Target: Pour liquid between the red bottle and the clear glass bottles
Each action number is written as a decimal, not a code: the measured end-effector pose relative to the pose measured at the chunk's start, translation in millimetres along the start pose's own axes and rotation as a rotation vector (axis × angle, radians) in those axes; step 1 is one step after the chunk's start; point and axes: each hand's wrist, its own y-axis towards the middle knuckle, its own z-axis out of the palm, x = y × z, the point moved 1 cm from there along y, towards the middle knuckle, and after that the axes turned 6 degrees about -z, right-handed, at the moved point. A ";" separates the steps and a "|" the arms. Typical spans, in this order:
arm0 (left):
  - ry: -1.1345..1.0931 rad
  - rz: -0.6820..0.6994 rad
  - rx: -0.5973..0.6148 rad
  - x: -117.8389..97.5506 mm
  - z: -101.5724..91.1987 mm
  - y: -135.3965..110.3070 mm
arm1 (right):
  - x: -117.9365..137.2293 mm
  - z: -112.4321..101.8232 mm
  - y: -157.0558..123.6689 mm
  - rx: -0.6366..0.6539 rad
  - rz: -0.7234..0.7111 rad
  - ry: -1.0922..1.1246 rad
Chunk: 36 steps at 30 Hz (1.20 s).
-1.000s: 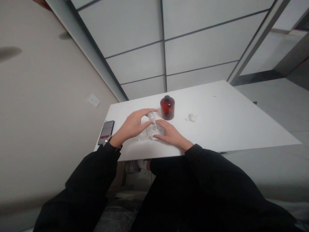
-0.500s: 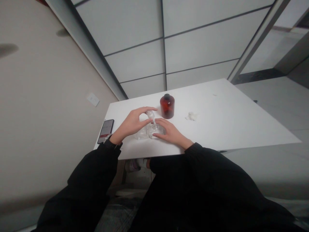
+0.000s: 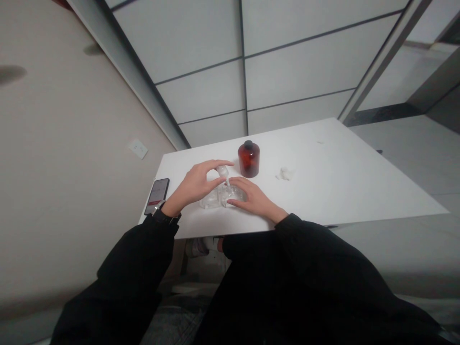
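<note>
My left hand (image 3: 196,183) pinches a small clear dropper-like piece (image 3: 223,172) between thumb and fingers, its tip pointing down into a clear glass dish (image 3: 235,192) on the white table (image 3: 323,177). My right hand (image 3: 251,196) curls round the right side of that dish, fingers pressed against it. A second clear container (image 3: 210,199) lies just left of the dish, under my left hand. Behind them stands a dark red bottle (image 3: 248,159) with a black cap.
A black phone (image 3: 157,196) lies at the table's left edge near my left wrist. A small white crumpled wad (image 3: 285,173) sits right of the bottle. A wall with a socket is to the left; frosted glass panels rise behind.
Both hands and the clear pieces stay almost where they were; the dropper-like piece has tipped slightly more upright over the dish.
</note>
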 end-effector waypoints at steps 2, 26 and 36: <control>0.010 0.003 -0.005 -0.1 0.1 -0.1 | 0.0 0.6 0.3 -0.004 -0.003 -0.001; -0.432 -0.200 -0.192 63.9 -7.2 13.7 | 8.9 -3.8 1.3 0.040 0.026 0.000; -0.292 -0.315 -0.365 152.7 42.0 23.6 | 8.4 -3.3 1.9 0.049 0.013 -0.004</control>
